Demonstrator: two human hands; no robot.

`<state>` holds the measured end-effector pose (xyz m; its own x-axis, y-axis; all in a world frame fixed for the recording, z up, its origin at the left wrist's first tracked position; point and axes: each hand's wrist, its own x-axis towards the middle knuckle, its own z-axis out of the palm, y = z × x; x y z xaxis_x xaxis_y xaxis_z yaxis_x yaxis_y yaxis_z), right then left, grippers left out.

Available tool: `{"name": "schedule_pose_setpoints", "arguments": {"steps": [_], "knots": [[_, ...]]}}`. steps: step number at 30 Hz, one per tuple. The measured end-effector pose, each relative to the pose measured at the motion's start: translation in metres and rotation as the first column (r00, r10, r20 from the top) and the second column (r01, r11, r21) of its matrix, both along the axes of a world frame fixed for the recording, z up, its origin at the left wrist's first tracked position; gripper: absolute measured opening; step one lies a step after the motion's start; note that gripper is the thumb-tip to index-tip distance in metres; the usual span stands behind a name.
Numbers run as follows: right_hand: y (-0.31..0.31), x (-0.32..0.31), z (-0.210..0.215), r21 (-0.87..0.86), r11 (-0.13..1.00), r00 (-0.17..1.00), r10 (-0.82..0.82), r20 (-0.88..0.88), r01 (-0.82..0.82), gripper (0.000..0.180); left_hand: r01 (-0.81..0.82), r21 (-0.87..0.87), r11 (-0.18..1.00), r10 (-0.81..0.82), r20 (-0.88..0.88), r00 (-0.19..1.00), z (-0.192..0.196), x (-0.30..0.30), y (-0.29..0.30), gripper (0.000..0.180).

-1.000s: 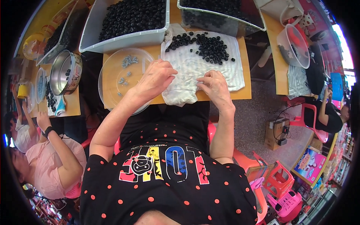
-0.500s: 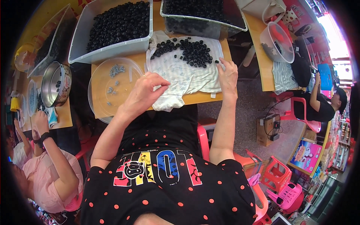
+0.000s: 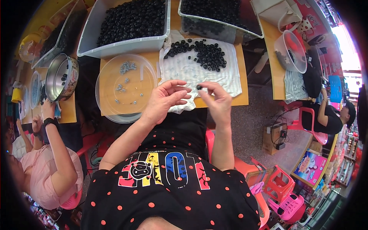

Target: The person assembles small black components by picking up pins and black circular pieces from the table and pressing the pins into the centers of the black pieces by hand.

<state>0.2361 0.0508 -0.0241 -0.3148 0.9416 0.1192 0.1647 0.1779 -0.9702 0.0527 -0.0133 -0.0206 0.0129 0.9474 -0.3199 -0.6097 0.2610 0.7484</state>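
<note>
Between the thumb and fingertips of my right hand (image 3: 218, 100) is a small round black bead-like piece (image 3: 199, 87). My left hand (image 3: 167, 99) faces it a short way off, its fingers curled toward the thumb; whatever it may pinch is too small to make out. Both hands are over the near edge of a white cloth (image 3: 179, 71) on the table. A loose pile of the same black pieces (image 3: 211, 57) lies on the cloth's far part. Left of the cloth, a round clear plastic lid or tray (image 3: 100, 86) carries several clusters of small silvery metal parts (image 3: 127, 67).
Two clear bins, one at the back left (image 3: 126, 46) and one at the back right (image 3: 218, 23), hold many black pieces. A co-worker in pink (image 3: 55, 168) sits at left beside a round metal tin (image 3: 53, 90). At right stand a clear tub (image 3: 281, 57) and a cardboard box (image 3: 271, 137).
My right hand has come from the pile's right edge inward and nearer to me, now with a black piece in its fingertips. My left hand has shifted right, its fingers less tightly closed.
</note>
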Motion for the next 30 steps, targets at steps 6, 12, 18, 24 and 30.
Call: {"name": "schedule_pose_setpoints", "arguments": {"steps": [6, 12, 18, 24, 30], "knots": [[-0.018, -0.012, -0.003, 0.186, 0.976, 0.99, 0.097, 0.099, -0.115, 0.023, -0.026, -0.048, 0.998, 0.029, 0.05, 0.998, -0.022, 0.0, -0.015, 0.021], [0.015, 0.01, -0.032, 0.409, 0.908, 0.908, -0.096, 0.407, -0.087, 0.014, -0.016, -0.125, 0.992, 0.024, 0.065, 0.998, -0.016, -0.007, -0.013, 0.019], [0.014, 0.009, -0.051, 0.438, 0.871, 0.828, -0.069, 0.556, -0.222, 0.014, 0.008, -0.126, 0.992, 0.0, 0.063, 0.998, -0.019, -0.006, -0.01, 0.025], [0.009, 0.005, -0.035, 0.342, 0.932, 0.914, -0.026, 0.404, -0.125, 0.014, 0.023, -0.137, 0.99, -0.016, 0.05, 0.999, -0.031, -0.001, -0.007, 0.023], [-0.002, -0.003, 0.004, 0.35, 0.925, 0.954, 0.037, 0.297, -0.145, 0.014, -0.003, -0.09, 0.996, 0.002, -0.007, 1.0, -0.034, 0.004, -0.005, 0.022]]}}
